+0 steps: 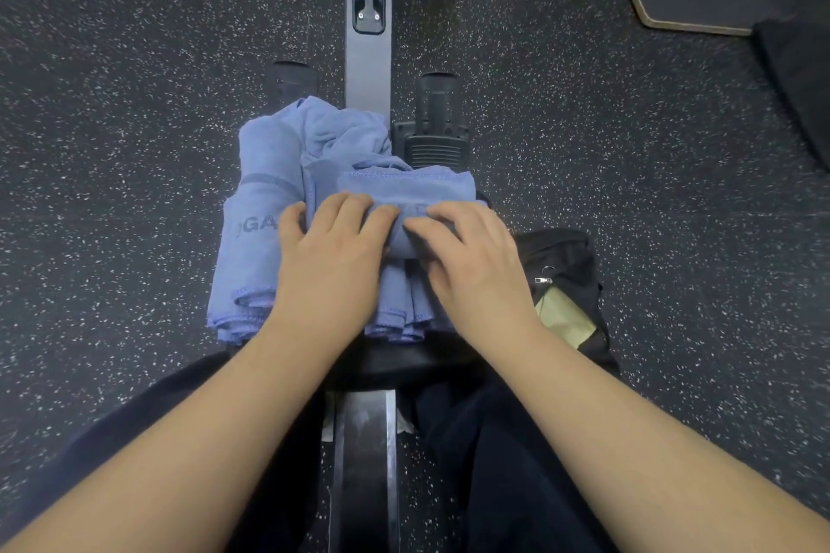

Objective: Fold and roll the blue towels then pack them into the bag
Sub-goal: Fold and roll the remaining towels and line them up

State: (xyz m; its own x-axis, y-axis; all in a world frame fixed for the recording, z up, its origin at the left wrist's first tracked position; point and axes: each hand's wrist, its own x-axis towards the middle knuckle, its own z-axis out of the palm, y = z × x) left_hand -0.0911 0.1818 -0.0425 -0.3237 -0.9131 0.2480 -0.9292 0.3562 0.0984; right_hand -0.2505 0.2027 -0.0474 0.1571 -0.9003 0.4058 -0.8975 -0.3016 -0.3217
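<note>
A blue towel (406,186) lies partly rolled across the black seat (404,361) of a rowing machine. My left hand (330,265) and my right hand (471,260) press side by side on the roll, fingers curled over its near edge. Folded layers of the same towel (395,310) hang out under my palms. Another folded blue towel (256,211) with dark lettering lies to the left, and a crumpled blue towel (346,135) sits behind the roll. A black bag (566,265) stands on the floor to the right, unzipped, with a pale lining showing.
The rowing machine's rail (368,58) runs away from me down the middle, with a footrest (433,126) on its right side. Speckled dark rubber floor (134,148) lies on both sides. A platform edge (673,13) is at the far right. My dark-trousered legs straddle the rail.
</note>
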